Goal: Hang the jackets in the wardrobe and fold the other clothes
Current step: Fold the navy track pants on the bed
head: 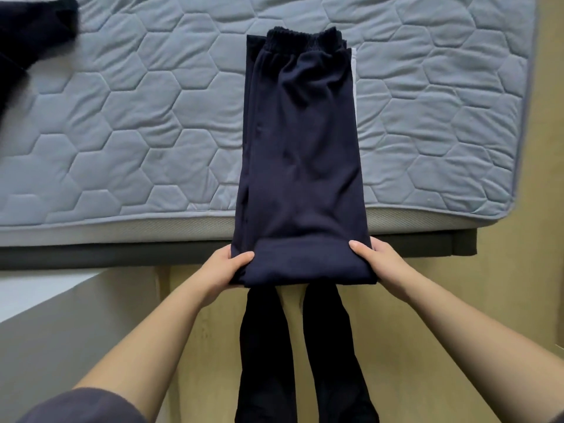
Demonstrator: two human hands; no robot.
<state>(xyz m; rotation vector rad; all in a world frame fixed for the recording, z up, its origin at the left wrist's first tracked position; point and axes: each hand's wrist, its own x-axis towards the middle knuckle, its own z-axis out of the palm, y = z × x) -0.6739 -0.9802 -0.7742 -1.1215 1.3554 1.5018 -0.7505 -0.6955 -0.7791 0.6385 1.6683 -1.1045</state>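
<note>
Grips the near, folded-over end of long navy-blue knit trousers (pixel 300 166) with both hands: left hand (pixel 224 270) at the left corner, right hand (pixel 380 265) at the right, thumbs on top, fingers curled beneath. Holds that end just past the bed's edge, above dark-trousered legs (pixel 265 346) and pale wooden floor (pixel 457 315). Rests the remainder flat on the grey-blue hexagon-quilted mattress (pixel 137 117), elastic waistband farthest away. Shows another dark garment (pixel 27 32) well apart, far left, and a dark grey bed frame (pixel 91 254) beneath.
</note>
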